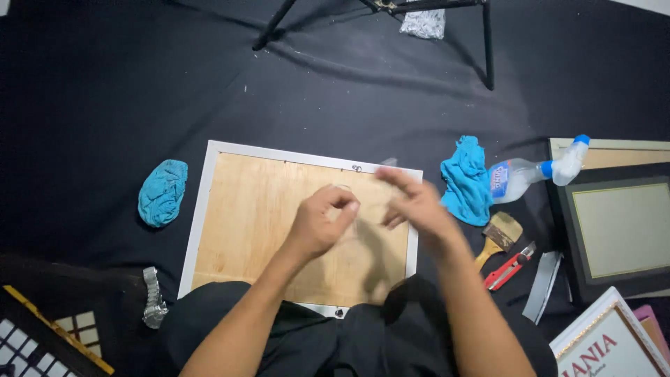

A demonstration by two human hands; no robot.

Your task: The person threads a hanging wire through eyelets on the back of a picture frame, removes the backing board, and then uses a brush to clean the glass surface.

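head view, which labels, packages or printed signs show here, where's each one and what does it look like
Label on the plastic bottle: right of the wooden frame back, lying on its side; blue and white band on a clear bottle with a blue cap.
Printed framed sheet: bottom right corner; white, red lettering, pale ornate frame.
Silvery packet: top centre, under the black stand; small, crinkled.
Pen mark: top edge of the board; tiny, dark.

Noted on black cloth [105, 105]: two blue rags [162, 192] [466, 181], spray bottle [534, 172], paintbrush [498, 236], red cutter [509, 267], wristwatch [152, 299], dark frame [614, 234] at right
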